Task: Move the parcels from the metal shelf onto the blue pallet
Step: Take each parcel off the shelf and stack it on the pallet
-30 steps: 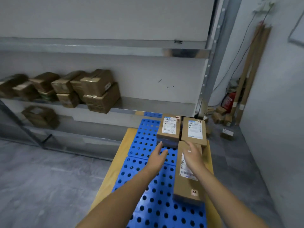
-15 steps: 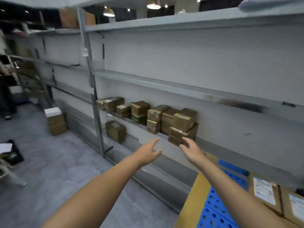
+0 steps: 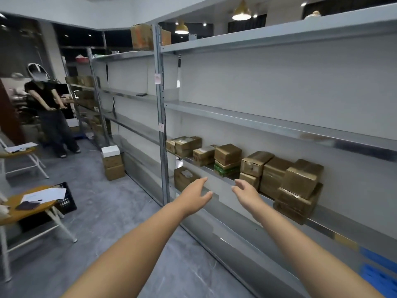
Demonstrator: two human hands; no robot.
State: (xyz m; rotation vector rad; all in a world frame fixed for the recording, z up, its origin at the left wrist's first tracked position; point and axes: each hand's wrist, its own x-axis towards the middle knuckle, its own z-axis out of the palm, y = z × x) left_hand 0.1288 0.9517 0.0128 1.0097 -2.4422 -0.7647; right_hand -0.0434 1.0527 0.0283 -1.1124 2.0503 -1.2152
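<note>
Several brown cardboard parcels (image 3: 253, 163) stand in a row on a low level of the metal shelf (image 3: 279, 125), some stacked two high, the nearest stack (image 3: 300, 186) at the right. One more parcel (image 3: 184, 177) sits on the level below. My left hand (image 3: 195, 193) and my right hand (image 3: 246, 191) are stretched out in front of the shelf edge, both empty with relaxed fingers, short of the parcels. Only a corner of the blue pallet (image 3: 380, 276) shows at the bottom right.
A shelf upright (image 3: 161, 125) stands left of the parcels. Stacked boxes (image 3: 112, 162) sit on the floor by the shelving. Two round tables (image 3: 25, 203) with papers and a black crate (image 3: 64, 198) are at the left. A person (image 3: 51, 112) stands at the far left.
My view has swung left from the pallet to the shelf. Both hands left the parcels on the pallet and now reach empty toward the shelf parcels.
</note>
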